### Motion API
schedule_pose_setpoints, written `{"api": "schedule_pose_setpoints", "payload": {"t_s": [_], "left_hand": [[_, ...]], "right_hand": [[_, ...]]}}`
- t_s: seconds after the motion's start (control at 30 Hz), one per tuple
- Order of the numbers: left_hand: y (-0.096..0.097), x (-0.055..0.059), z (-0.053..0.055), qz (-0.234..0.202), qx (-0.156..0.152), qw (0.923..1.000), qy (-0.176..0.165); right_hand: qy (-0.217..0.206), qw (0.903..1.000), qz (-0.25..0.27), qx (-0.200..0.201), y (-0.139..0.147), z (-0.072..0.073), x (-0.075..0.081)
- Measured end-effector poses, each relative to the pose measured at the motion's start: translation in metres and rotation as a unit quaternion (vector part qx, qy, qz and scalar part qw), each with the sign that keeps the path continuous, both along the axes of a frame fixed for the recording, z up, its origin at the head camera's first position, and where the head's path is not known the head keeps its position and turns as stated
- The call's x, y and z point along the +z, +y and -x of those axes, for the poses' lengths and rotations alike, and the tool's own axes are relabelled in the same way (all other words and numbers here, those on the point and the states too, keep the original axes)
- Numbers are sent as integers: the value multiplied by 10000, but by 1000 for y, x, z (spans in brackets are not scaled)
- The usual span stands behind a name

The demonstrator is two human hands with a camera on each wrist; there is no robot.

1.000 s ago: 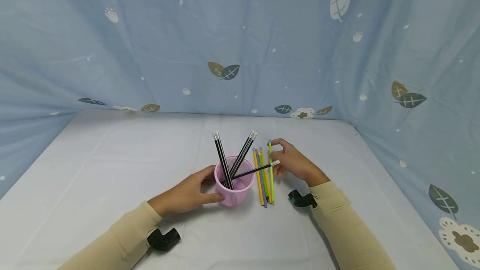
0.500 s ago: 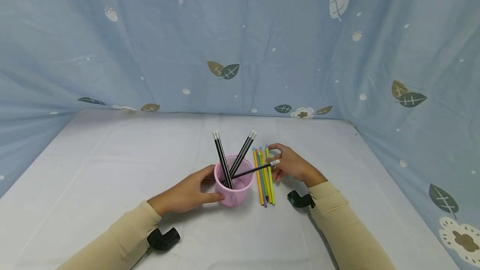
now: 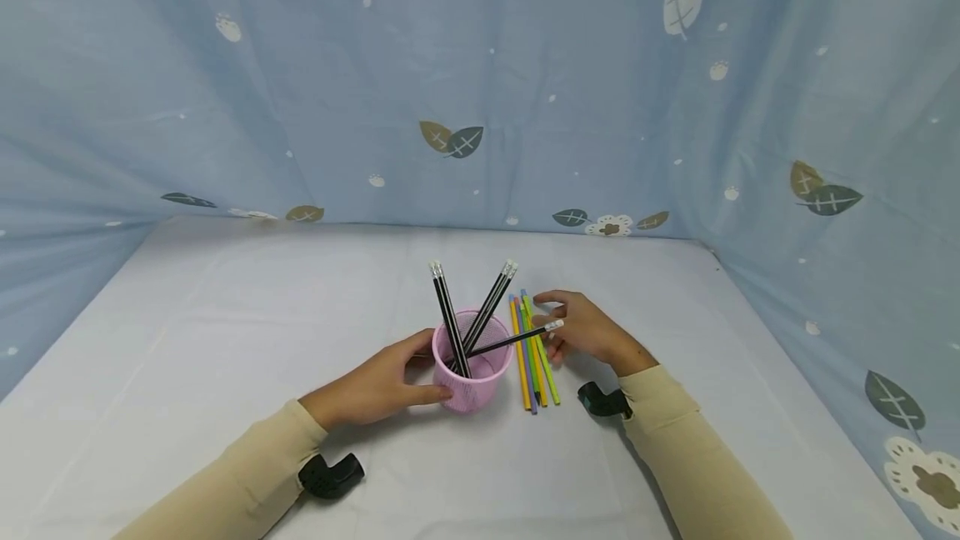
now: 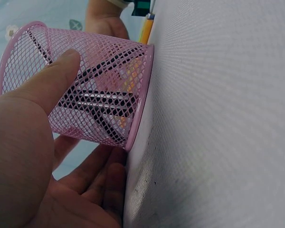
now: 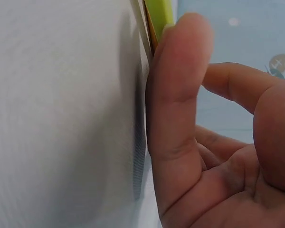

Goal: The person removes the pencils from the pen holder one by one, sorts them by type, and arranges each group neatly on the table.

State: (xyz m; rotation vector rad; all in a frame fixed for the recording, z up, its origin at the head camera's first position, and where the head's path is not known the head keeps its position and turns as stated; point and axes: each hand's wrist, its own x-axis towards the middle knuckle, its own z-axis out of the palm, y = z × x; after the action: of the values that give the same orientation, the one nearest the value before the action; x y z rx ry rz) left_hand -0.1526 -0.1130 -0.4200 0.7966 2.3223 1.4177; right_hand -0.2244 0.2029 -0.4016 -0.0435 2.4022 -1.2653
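Note:
A pink mesh pencil cup (image 3: 471, 394) stands upright on the white table, with several black striped pencils (image 3: 491, 298) leaning in it, white erasers up. My left hand (image 3: 378, 382) holds the cup from its left side; the left wrist view shows the thumb (image 4: 61, 71) against the mesh and the other fingers partly hidden behind. Right of the cup lie several coloured pencils (image 3: 522, 357) side by side. My right hand (image 3: 588, 327) is at their right edge, its fingers loosely bent. In the right wrist view a fingertip (image 5: 192, 38) meets the lime-green pencil (image 5: 159, 14).
One black pencil sticks out of the cup low over the coloured pencils, its eraser (image 3: 555, 325) near my right hand. White cloth covers the table (image 3: 262, 298). A blue curtain (image 3: 337, 65) with leaf prints hangs behind and at the sides.
My right hand has moved a little to the left, and the lime-green pencil has shifted left against the others, its far end now leaning over them. The left hand and cup stay put.

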Motion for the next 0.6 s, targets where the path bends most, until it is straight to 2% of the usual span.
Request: {"api": "schedule_pose_setpoints", "payload": {"t_s": [0.1, 0.27, 0.4, 0.47, 0.6], "left_hand": [[1, 1, -1, -10, 3, 10000, -41], [0, 2, -1, -32, 69, 10000, -40], [0, 0, -1, -21, 33, 10000, -33], [1, -2, -1, -20, 10, 10000, -39], [0, -1, -1, -39, -4, 9999, -101]], "right_hand": [[202, 9997, -116, -51, -2, -2, 2], [1112, 9933, -215, 217, -10, -8, 14], [1424, 9846, 351, 953, -16, -20, 23], [1389, 9778, 699, 1407, -18, -25, 28], [1253, 9594, 1036, 2303, -20, -31, 32]]}}
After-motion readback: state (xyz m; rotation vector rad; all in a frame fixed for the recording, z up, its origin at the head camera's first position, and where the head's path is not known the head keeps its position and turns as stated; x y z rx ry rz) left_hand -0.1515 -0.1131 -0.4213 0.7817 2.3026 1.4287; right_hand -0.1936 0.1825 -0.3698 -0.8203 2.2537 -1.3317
